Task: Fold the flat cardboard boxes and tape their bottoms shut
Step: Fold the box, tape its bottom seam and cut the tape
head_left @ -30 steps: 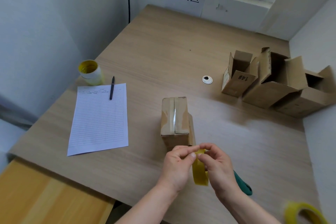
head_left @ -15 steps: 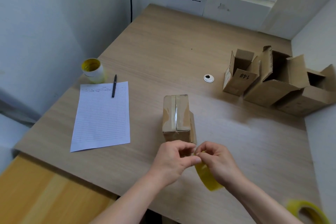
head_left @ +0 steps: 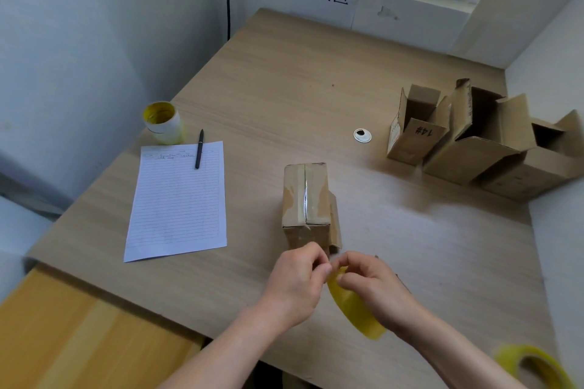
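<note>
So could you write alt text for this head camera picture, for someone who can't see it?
Two bare hands, left hand and right hand, pinch a strip of yellow tape just in front of a small cardboard box with a taped seam, on a wooden table. Open boxes stand at far right; lined paper and a pen lie left.

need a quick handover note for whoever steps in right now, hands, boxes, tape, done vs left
Left hand and right hand: both pinch a loose strip of yellow tape near the table's front edge.
Box in progress: just beyond the hands, one tape strip already along its top seam.
Three folded boxes: far right, lying open.
Tape rolls: one at lower right, one far left.
Left: stick the held strip on; no flat boxes in view.
</note>
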A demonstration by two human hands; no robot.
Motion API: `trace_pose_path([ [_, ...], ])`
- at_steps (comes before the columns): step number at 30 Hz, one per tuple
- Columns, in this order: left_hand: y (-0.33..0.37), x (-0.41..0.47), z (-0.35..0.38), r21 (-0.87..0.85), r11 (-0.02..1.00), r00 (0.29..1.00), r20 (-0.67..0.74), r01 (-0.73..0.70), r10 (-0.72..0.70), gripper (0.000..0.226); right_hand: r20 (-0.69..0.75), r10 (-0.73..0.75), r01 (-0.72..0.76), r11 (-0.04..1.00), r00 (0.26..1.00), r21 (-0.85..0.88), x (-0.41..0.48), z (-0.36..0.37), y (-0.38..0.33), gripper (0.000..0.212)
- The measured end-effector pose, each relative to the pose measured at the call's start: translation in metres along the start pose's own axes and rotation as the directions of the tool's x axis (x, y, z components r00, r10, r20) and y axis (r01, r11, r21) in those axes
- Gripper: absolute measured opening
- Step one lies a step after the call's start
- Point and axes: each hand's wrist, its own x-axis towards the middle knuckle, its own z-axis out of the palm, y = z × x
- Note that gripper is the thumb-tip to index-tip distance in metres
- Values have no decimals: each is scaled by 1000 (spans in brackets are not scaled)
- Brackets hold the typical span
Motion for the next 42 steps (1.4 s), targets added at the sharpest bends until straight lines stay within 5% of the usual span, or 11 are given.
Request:
trace_pose_path([
  [3, -2, -1, 2, -62, 998, 998, -66, 13, -17, 13, 6, 19, -19, 1000, 1000, 8, -5, 1, -1, 84],
  [5, 0, -2, 2, -97, 995, 994, -109, 0, -11, 12, 52, -14, 14, 1000, 999, -9, -7, -3, -2, 98],
  [11, -5, -5, -10, -150, 988, 954, -299, -48, 1, 13, 165, -104, 86, 990, 981, 113, -25, -24, -14, 74],
  [13, -7, -6, -14, -165, 985, 926, -376, -46, -20, 14, 93, -82, 105, 952, 992, -287, -21, -32, -20, 69],
  [14, -10, -5, -14, -151, 988, 912, -410, -41, -25, 13, 44, -84, 94, 808, 995, -581, -17, -35, -22, 67],
  [16, -16, 1, -14, -98, 995, 892, -451, -29, -19, 13, -62, -156, 44, 597, 986, -801, -9, -37, -32, 63],
  [22, -37, 29, -11, -195, 981, 873, -478, 0, -95, 12, -57, -184, 45, 507, 981, -861, 35, -38, -39, 49],
  [31, -49, 39, -9, -46, 998, 829, -555, 45, -63, 21, -30, -201, 62, 438, 979, -897, 61, -32, -38, 49],
  [42, -44, 45, -7, -148, 989, 879, -472, -12, -60, 11, 16, -197, 96, 401, 980, -911, 64, -42, -33, 57],
])
